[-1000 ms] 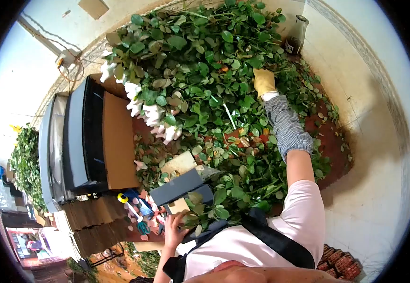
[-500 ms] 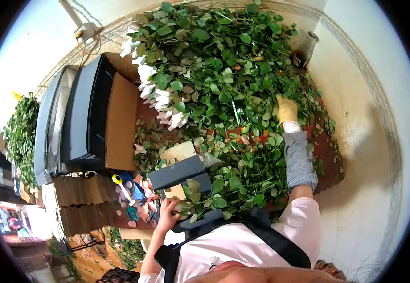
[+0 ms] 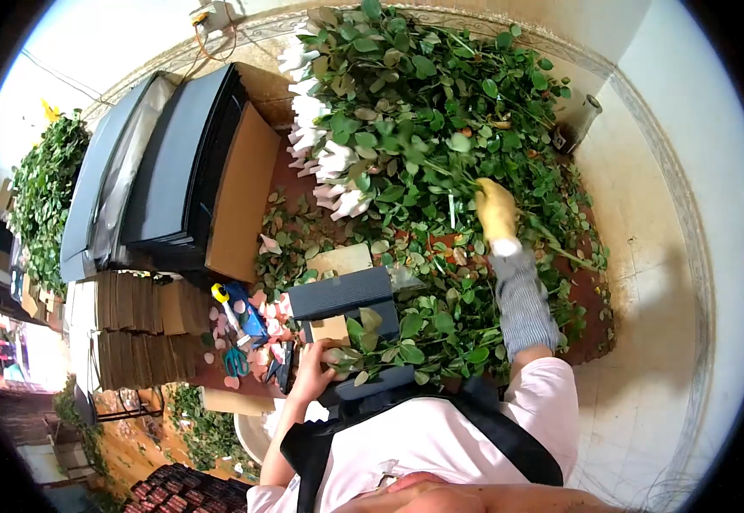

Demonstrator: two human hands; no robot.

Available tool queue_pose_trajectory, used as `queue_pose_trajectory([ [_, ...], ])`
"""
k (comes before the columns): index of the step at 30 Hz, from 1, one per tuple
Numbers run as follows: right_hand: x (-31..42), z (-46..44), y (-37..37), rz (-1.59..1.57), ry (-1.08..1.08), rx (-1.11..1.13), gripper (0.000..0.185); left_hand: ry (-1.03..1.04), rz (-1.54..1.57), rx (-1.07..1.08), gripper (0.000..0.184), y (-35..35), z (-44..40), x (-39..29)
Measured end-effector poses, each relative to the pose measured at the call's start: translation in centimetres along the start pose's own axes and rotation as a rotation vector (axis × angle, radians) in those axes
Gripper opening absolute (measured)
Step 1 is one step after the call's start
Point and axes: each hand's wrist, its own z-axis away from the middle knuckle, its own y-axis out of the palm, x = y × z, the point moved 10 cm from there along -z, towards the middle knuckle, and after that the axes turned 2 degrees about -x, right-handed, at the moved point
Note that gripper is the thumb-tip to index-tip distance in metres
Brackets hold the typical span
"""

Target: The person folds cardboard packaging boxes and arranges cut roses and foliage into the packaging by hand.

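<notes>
My left hand, bare, has its fingers curled at the lower edge of a small brown cardboard piece. That piece lies against a dark corrugated sheet, with leafy stems beside it. My right hand, in a yellow glove, is closed round a leafy stem at the front of a large heap of leafy stems. Leaves just beyond the glove are blurred by motion. White-wrapped flower heads line the heap's left side.
Dark sheets stand upright at the left, above stacked brown cardboard. Teal scissors, a yellow-and-white tool and pink petals lie near my left hand. A tiled wall bounds the right. A grey tube stands by the back corner.
My right hand has moved left and slightly back, with a stem in it and leaves stirring. My left hand stays by the cardboard piece. The whole view has shifted slightly.
</notes>
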Motion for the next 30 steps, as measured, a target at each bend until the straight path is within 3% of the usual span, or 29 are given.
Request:
queue_pose_trajectory([
  [3,1.8,3.2,-8.1,-0.052,-0.159,-0.079,0.033,-0.027,-0.073,0.019,0.050,0.4,0.2,0.8],
  [6,1.8,6.2,-11.9,-0.174,-0.011,0.182,0.029,0.049,-0.077,0.027,0.049,0.2,-0.1,-0.1],
  [8,1.2,9.6,-11.3,-0.365,0.152,0.491,0.029,0.103,-0.070,0.040,0.051,0.3,-0.2,-0.4],
  [12,5.4,18.0,-8.8,-0.166,-0.020,0.867,0.029,0.156,-0.204,0.039,0.048,0.1,0.0,-1.6],
  [14,3.3,23.5,-4.9,-0.093,-0.047,0.979,0.031,0.219,-0.297,0.006,0.043,-0.1,0.1,-2.6],
  [17,3.4,24.3,-5.6,-0.108,0.032,0.826,0.027,0.265,-0.525,0.084,0.042,0.2,-0.4,-3.8],
  [18,5.3,23.2,-6.8,0.052,-0.072,0.752,0.021,0.312,-0.631,0.087,0.043,0.3,-0.4,-4.6],
  [20,6.5,22.3,-8.0,0.185,-0.076,0.695,0.022,0.442,-0.708,-0.021,0.052,-0.3,-0.3,-7.1],
  [21,6.6,22.2,-8.2,0.189,-0.131,0.483,0.019,0.451,-0.693,-0.012,0.051,-0.3,-0.6,-7.1],
  [22,6.1,23.2,-7.2,0.202,-0.099,0.519,0.021,0.453,-0.679,0.000,0.051,-0.4,-0.7,-6.7],
  [24,1.2,29.3,-2.3,0.011,0.048,0.538,0.027,0.391,-0.641,0.091,0.048,0.4,-1.3,-4.5],
  [27,0.9,28.7,-2.5,-0.109,0.085,0.794,0.041,0.372,-0.550,0.075,0.046,0.4,-1.5,-3.6],
  [28,1.4,27.5,-3.2,-0.468,0.186,0.853,0.046,0.372,-0.531,0.084,0.047,0.2,-1.5,-3.7],
  [30,-1.4,27.5,-1.5,-0.780,0.531,1.030,0.052,0.357,-0.541,0.111,0.048,0.5,-2.5,-2.0],
])
